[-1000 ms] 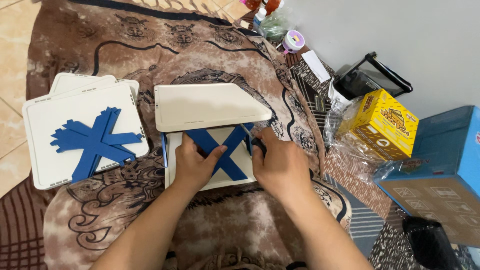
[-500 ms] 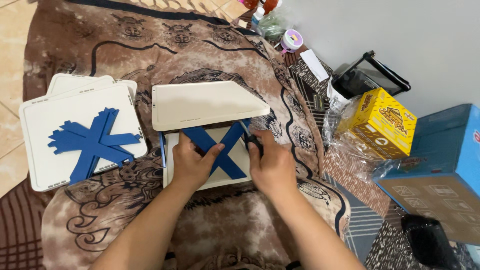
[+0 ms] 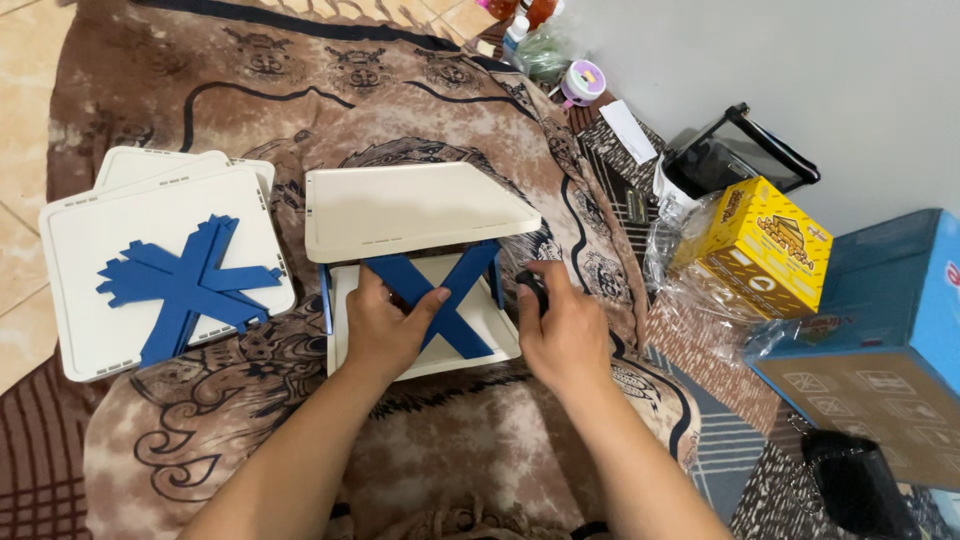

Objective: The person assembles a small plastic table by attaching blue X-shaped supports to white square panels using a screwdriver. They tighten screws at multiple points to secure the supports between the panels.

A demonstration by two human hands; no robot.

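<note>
While the left hand (image 3: 385,325) grips the blue cross-brace (image 3: 432,290), right-hand fingers (image 3: 540,290) curl shut.

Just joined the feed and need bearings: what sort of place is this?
Likely a room in a home, worked at floor level: a patterned brown blanket spread over tiled floor, boxes and bottles along a plain wall.
</note>
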